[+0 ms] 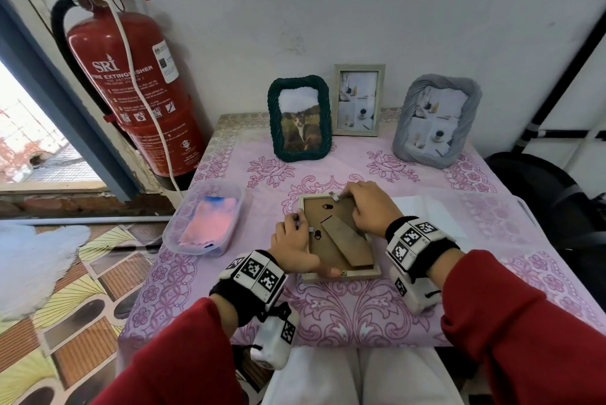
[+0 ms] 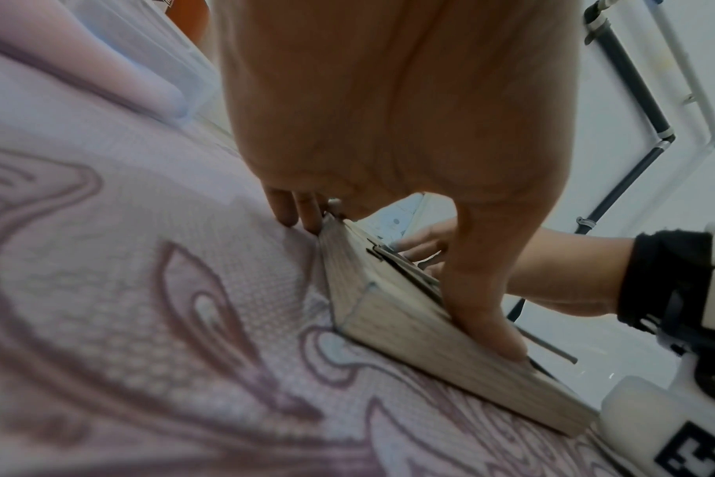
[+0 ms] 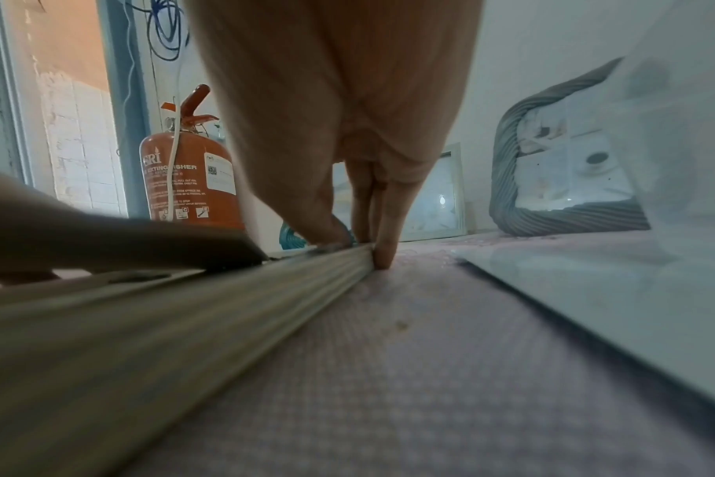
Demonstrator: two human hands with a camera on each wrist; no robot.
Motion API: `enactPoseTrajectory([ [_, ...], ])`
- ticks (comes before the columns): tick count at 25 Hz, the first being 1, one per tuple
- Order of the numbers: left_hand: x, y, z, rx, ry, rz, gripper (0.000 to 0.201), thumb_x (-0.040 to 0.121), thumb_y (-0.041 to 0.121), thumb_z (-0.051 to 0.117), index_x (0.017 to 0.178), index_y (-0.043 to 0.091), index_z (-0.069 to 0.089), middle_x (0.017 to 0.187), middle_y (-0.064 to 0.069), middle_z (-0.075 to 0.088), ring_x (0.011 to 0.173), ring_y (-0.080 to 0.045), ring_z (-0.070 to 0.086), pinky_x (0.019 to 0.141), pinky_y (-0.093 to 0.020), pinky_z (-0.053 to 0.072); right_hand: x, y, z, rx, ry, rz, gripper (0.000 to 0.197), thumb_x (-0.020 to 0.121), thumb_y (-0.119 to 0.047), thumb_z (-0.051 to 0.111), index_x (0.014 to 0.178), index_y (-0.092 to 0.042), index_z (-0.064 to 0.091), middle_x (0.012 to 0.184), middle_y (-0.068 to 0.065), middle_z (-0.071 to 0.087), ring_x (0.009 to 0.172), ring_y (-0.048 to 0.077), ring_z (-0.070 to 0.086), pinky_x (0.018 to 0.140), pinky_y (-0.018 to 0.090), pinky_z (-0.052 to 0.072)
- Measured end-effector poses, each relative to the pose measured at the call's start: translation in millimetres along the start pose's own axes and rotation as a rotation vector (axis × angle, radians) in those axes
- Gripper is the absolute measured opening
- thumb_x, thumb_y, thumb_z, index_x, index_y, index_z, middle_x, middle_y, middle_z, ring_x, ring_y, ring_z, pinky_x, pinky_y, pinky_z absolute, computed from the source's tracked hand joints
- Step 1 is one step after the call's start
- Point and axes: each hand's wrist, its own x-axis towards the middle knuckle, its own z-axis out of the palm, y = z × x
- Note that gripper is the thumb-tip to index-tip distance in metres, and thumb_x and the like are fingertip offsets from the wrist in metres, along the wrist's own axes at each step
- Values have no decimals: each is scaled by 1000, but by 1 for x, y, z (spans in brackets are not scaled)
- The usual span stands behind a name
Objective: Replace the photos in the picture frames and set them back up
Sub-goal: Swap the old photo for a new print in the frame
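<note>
Centre of head view: pale wooden picture frame (image 1: 339, 237) face down on pink floral tablecloth (image 1: 360, 306). Left hand (image 1: 293, 249) pinching left-edge metal tab (image 1: 311, 229); right hand (image 1: 369, 206) pinching top-edge tab (image 1: 335, 198). Backing clips apparently being worked; remaining tabs likely next.

A home corner — floral tablecloth (image 1: 360, 316), framed photos (image 1: 358, 99), patterned floor (image 1: 65, 322), fire extinguisher (image 1: 137, 90).

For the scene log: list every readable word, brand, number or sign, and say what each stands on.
"SRI": white brand mark on the red fire extinguisher.
"FIRE EXTINGUISHER": under the brand mark, partly crossed by the white cord.
Numbered instruction lines, pictogram letters and white sticker: too small to read.
Wrist bands: black-and-white square code markers, no words.
</note>
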Motion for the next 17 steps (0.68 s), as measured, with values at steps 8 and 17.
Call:
enactPoseTrajectory([
  [8, 5, -3, 8, -12, 57, -9, 129, 64, 64, 71, 148, 12, -12, 150, -5, 5, 139, -27, 9, 117, -38, 12, -3, 1, 1, -3, -8, 23, 44, 81, -1, 47, 123, -14, 54, 119, 12, 49, 118, 26, 40, 94, 38, 43],
  [17, 7, -10, 12, 32, 96, 44, 122, 68, 69, 62, 149, 10, -8, 150, -7, 8, 138, -27, 13, 114, -39, 17, -6, 1, 3, 40, 24, 11, 46, 82, 1, 46, 121, -20, 57, 113, 12, 49, 113, 26, 41, 88, 35, 41],
])
